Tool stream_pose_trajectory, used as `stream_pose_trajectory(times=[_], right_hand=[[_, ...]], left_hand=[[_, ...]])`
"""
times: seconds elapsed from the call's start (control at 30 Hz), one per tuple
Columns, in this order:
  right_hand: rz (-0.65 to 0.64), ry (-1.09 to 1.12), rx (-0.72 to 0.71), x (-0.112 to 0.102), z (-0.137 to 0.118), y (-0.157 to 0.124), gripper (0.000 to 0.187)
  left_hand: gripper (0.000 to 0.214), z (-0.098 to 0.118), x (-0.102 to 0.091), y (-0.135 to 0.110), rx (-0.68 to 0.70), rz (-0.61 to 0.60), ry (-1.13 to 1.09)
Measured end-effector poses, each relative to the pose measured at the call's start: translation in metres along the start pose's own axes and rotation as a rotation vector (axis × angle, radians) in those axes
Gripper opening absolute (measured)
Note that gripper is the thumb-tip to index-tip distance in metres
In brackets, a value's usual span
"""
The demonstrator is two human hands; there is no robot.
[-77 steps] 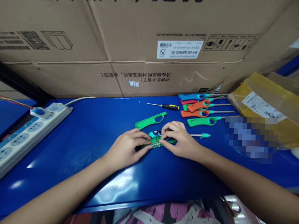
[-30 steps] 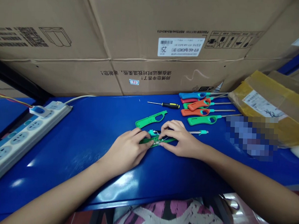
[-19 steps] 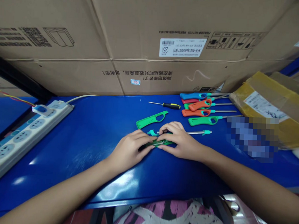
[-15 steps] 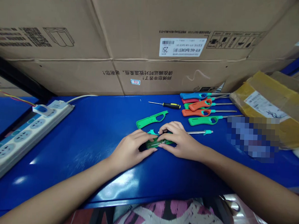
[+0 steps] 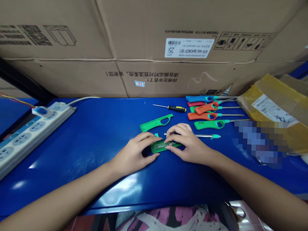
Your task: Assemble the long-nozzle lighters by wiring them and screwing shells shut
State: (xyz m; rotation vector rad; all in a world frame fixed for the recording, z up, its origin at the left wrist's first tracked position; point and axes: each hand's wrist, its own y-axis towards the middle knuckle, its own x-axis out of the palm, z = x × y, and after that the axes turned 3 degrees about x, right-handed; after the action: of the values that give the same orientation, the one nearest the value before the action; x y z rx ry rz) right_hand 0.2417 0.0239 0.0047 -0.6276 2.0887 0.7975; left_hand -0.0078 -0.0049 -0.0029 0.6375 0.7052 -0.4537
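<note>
In front of me on the blue table lies a green lighter casing half, with a clear fuel tank and small metal parts inside. My left hand grips its left end between thumb and fingers. Over the right part of the casing, my right hand pinches at the inner parts; what sits between its fingertips is too small to make out. Behind the hands are a small teal piece and a metal lighter tube with a teal tip, partly hidden by the right hand. The other green casing half rests farther back.
A screwdriver lies at the back. Several assembled lighters are piled right of it, beside a taped carton. On the left is a power strip. A large cardboard box stands along the back edge.
The right hand's fingers have shifted slightly right and up, showing more of the clear tank. The left fingers have moved slightly left. The teal piece behind the hands now shows only a small part.
</note>
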Motion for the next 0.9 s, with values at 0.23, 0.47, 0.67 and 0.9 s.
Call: stream_pose_trajectory(times=[0.23, 0.47, 0.67, 0.9], right_hand=[[-0.026, -0.016, -0.002, 0.006, -0.001, 0.0, 0.005], [0.01, -0.008, 0.091, 0.01, -0.005, -0.001, 0.004], [0.008, -0.01, 0.124, 0.01, -0.006, -0.001, 0.008], [0.02, -0.135, 0.13, -0.002, -0.007, -0.002, 0.027]], left_hand=[[0.038, -0.004, 0.002, 0.002, 0.013, -0.013, 0.006], [0.035, -0.003, 0.003, 0.002, -0.034, -0.02, -0.025], [0.019, 0.001, 0.004, 0.007, -0.045, 0.007, -0.056], [0.016, 0.0, 0.002, 0.006, -0.005, 0.041, 0.009]])
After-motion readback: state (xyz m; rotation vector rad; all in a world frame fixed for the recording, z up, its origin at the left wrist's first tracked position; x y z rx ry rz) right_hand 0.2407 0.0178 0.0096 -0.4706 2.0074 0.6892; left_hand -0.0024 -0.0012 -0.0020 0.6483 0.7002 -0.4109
